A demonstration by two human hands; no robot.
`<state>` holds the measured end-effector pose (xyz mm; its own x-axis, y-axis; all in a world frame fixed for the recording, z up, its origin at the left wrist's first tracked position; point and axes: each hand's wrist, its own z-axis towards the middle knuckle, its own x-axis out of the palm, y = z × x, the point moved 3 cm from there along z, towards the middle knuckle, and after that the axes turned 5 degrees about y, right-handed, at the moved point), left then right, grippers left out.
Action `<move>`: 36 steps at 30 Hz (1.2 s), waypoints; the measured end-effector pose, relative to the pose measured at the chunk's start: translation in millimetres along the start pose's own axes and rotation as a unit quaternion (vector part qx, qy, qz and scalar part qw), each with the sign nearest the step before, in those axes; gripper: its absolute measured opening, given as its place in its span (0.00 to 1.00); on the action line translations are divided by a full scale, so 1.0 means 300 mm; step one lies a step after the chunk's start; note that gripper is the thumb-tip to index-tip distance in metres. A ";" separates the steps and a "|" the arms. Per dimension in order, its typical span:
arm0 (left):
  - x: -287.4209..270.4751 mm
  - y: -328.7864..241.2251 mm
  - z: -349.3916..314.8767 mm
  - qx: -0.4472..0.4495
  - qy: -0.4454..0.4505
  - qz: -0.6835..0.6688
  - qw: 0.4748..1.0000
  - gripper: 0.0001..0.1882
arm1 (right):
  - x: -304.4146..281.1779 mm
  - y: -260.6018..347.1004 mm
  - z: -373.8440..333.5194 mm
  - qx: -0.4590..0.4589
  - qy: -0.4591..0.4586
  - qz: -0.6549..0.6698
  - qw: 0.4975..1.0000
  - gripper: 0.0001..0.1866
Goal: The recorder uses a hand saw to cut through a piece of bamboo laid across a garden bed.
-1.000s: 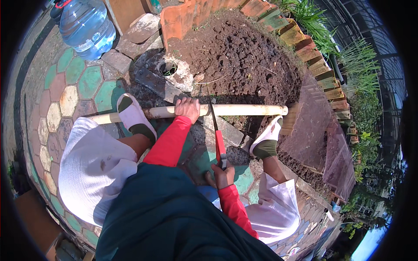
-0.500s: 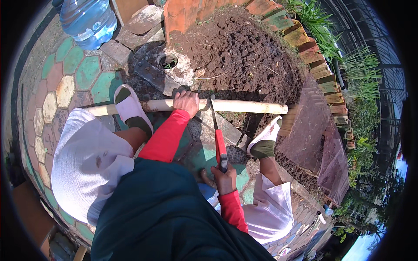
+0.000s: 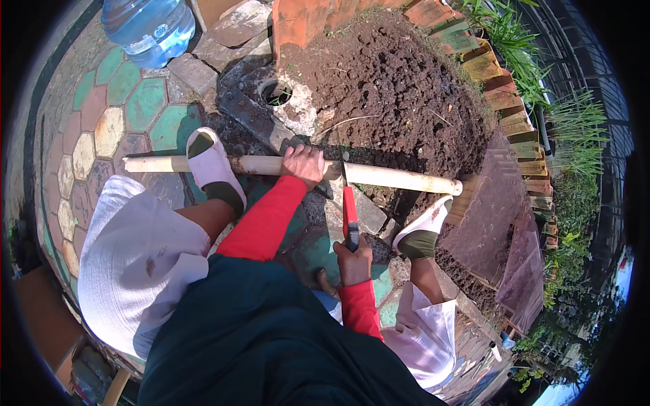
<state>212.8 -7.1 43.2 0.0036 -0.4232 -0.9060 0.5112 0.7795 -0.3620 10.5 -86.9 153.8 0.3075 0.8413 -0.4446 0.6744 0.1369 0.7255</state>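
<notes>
Far left: free end of a pale bamboo-like pole (image 3: 399,176) above hexagonal paving (image 3: 145,105). Long axis runs left–right across the person's front, right end tipped slightly nearer the body.

Left slipper (image 3: 211,157) lies across the pole. Next, left grip (image 3: 303,164): closed over the pole from above, the nearer hand, directly on it.

Just right of those knuckles, a red hand saw (image 3: 351,210) crosses the pole nearly square, blade pointing away from the body. Right grip (image 3: 354,260) wrapped round the saw's dark handle, on the body side, apart from the pole.

Far right: pole end beside right slipper (image 3: 423,223), near dug soil (image 3: 399,88); slipper contact unclear.
</notes>
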 end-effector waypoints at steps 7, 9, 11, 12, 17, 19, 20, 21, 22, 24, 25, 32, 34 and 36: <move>-0.025 -0.021 0.016 -0.014 0.024 -0.013 1.000 0.14 | 0.025 -0.022 -0.006 0.015 -0.015 0.021 1.000 0.09; -0.006 -0.011 0.025 -0.023 0.059 -0.010 0.998 0.14 | -0.029 -0.063 0.046 0.034 0.022 0.068 0.997 0.09; -0.021 -0.020 0.023 -0.032 0.091 -0.019 0.995 0.14 | -0.076 -0.051 0.051 0.072 0.075 0.108 0.989 0.11; -0.023 -0.015 0.026 -0.036 0.092 -0.026 0.995 0.15 | -0.058 -0.032 0.043 0.021 0.051 0.047 0.997 0.12; -0.039 -0.027 0.033 -0.032 0.069 -0.016 0.997 0.15 | -0.017 -0.060 -0.149 0.014 -0.025 -0.024 0.999 0.13; -0.013 -0.030 0.020 -0.024 0.055 -0.016 0.998 0.15 | -0.008 -0.104 -0.137 0.016 -0.037 0.007 0.999 0.12; -0.008 -0.026 0.005 -0.016 0.043 -0.012 0.999 0.15 | -0.003 -0.097 -0.139 0.017 -0.035 0.007 0.999 0.12; 0.000 -0.021 0.006 -0.010 0.041 -0.005 0.999 0.15 | 0.000 -0.078 -0.137 -0.004 -0.034 -0.018 0.999 0.12; 0.005 -0.013 0.007 -0.011 0.041 -0.004 0.999 0.15 | 0.001 -0.061 -0.134 -0.026 -0.033 -0.043 0.998 0.11; -0.004 -0.012 0.011 -0.014 0.020 -0.006 1.000 0.15 | -0.036 -0.075 -0.108 -0.002 -0.002 0.012 1.000 0.11; -0.010 -0.014 0.017 -0.011 0.035 -0.011 0.999 0.14 | -0.067 -0.080 -0.088 0.022 0.029 0.066 0.997 0.11; -0.012 -0.018 0.020 -0.020 0.051 0.001 0.998 0.13 | -0.060 -0.057 -0.208 0.054 0.015 0.063 0.996 0.11; -0.006 -0.012 0.025 -0.028 0.049 -0.005 0.998 0.13 | -0.049 -0.117 -0.207 0.068 0.019 0.137 0.988 0.11; 0.006 -0.009 0.016 -0.013 0.041 -0.007 0.999 0.13 | -0.031 -0.059 -0.149 0.074 0.014 0.105 0.992 0.11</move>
<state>215.5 -12.2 43.5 -0.0746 -0.3960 -0.9152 0.4878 0.7860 -0.3799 -34.1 -73.8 168.6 0.4337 0.8580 -0.2752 0.6892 -0.1191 0.7147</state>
